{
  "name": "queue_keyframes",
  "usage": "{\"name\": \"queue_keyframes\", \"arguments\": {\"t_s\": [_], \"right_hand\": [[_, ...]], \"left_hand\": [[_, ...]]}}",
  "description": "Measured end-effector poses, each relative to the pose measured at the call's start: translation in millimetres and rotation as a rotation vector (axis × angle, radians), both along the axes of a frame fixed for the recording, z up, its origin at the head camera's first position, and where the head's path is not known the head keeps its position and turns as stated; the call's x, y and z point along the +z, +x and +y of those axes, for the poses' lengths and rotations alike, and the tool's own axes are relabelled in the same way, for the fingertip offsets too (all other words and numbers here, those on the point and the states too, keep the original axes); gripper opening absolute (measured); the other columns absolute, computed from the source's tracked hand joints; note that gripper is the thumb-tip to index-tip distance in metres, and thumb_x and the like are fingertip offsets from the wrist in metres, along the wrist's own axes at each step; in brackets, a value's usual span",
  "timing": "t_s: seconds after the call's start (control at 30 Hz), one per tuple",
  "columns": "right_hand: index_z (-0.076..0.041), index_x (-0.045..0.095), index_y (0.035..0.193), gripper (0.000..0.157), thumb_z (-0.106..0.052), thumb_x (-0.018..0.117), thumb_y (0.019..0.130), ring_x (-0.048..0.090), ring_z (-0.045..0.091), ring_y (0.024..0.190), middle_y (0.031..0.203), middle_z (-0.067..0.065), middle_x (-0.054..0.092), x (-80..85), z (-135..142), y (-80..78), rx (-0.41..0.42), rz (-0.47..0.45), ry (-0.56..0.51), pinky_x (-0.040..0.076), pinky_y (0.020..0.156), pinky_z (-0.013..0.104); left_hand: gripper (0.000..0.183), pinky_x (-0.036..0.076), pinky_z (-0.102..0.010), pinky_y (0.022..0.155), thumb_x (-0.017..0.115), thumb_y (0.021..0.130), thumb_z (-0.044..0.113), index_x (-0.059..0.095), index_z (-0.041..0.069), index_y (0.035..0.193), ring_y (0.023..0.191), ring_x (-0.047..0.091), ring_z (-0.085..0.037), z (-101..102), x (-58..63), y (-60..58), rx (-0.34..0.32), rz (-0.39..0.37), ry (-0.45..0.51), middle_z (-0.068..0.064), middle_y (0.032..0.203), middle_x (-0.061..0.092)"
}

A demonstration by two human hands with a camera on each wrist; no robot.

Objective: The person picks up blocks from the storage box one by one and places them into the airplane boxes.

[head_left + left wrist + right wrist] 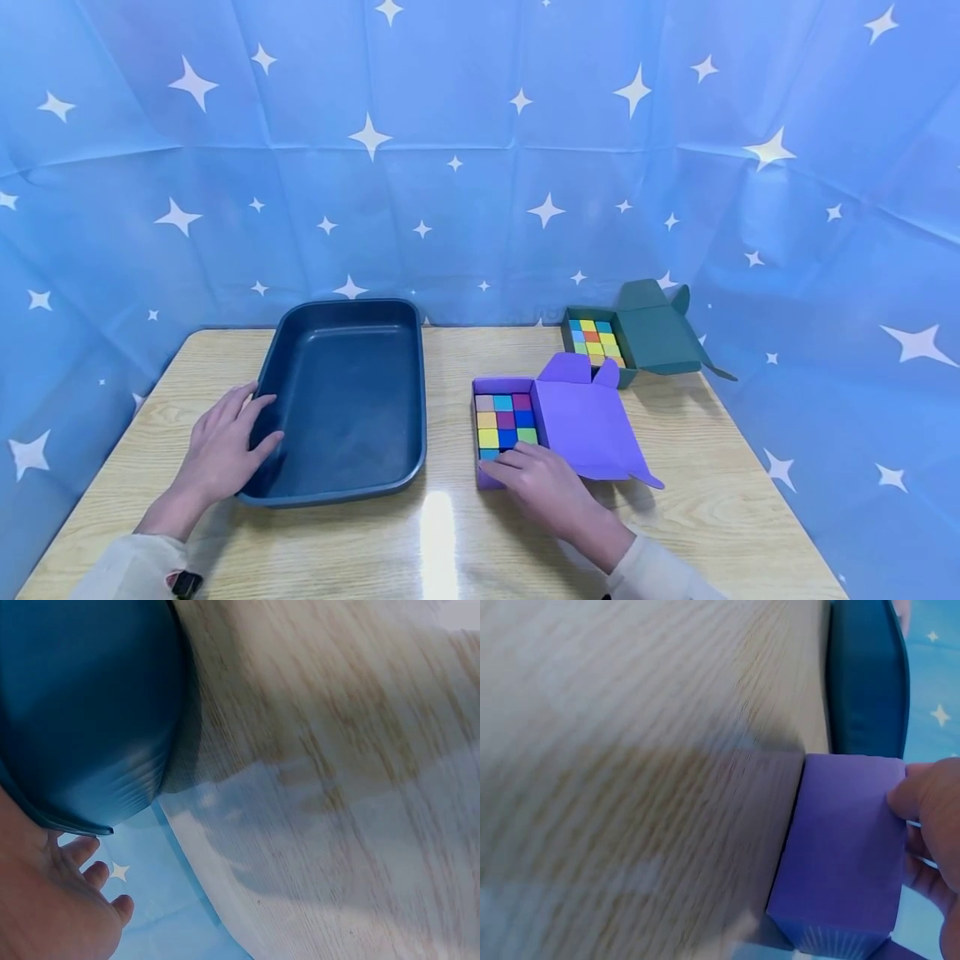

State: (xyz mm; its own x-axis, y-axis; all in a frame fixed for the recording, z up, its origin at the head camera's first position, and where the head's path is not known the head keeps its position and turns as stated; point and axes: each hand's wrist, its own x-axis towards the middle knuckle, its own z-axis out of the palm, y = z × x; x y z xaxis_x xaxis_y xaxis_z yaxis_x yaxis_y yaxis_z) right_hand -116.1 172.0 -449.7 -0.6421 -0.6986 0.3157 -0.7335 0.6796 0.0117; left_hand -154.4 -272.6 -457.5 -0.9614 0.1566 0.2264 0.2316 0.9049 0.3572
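Observation:
My left hand [225,450] rests on the left rim of a deep dark-blue tray [345,490], its fingers spread and relaxed. In the left wrist view, several fingertips of the left hand [67,900] show beyond the rim of the tray [90,712]. My right hand [543,487] reaches over the near end of an open purple box [483,386] holding rows of coloured cubes [506,420]. Its fingers are bent down among the nearest cubes, and the hand hides that corner. In the right wrist view, the right hand [937,817] touches the top edge of the purple box [844,840]; whether it pinches a cube is hidden.
Behind the purple box stands an open dark-green box [626,375] with more coloured cubes [592,340]. Its lid leans out to the right, as does the purple lid [588,425]. A blue star-patterned cloth [465,100] surrounds the wooden table [720,483].

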Motion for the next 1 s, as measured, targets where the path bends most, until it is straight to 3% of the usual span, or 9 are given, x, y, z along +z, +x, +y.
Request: {"name": "queue_keyframes", "arguments": {"t_s": [0.5, 0.77, 1.0], "right_hand": [[-0.023, 0.073, 0.114, 0.041, -0.01, 0.081, 0.075, 0.066, 0.008, 0.089, 0.1, -0.008, 0.073, -5.3, 33.6, 10.7, -0.044, 0.022, -0.071, 0.059, 0.079, 0.028], [-0.024, 0.073, 0.114, 0.043, -0.011, 0.082, 0.074, 0.063, 0.006, 0.087, 0.1, -0.01, 0.073, -6.1, 46.9, 13.8, -0.075, 0.026, -0.075, 0.059, 0.077, 0.027], [-0.024, 0.074, 0.111, 0.042, -0.01, 0.083, 0.072, 0.063, 0.006, 0.084, 0.097, -0.009, 0.073, -7.4, 51.2, 16.5, -0.066, 0.051, -0.091, 0.059, 0.075, 0.026]], "left_hand": [[0.056, 0.02, -0.073, 0.104, 0.061, 0.094, 0.03, 0.044, 0.001, 0.139, 0.138, 0.021, -0.048, 0.4, 0.1, -0.5, 0.006, -0.008, -0.005, -0.029, 0.149, 0.029], [0.058, 0.02, -0.072, 0.103, 0.056, 0.097, 0.036, 0.042, 0.0, 0.141, 0.139, 0.022, -0.049, -3.7, -0.1, -1.6, -0.015, 0.013, 0.001, -0.029, 0.148, 0.032], [0.064, 0.019, -0.072, 0.104, 0.05, 0.1, 0.041, 0.035, 0.0, 0.147, 0.141, 0.021, -0.049, -7.0, 2.0, -0.4, 0.005, -0.014, -0.008, -0.03, 0.149, 0.031]]}}
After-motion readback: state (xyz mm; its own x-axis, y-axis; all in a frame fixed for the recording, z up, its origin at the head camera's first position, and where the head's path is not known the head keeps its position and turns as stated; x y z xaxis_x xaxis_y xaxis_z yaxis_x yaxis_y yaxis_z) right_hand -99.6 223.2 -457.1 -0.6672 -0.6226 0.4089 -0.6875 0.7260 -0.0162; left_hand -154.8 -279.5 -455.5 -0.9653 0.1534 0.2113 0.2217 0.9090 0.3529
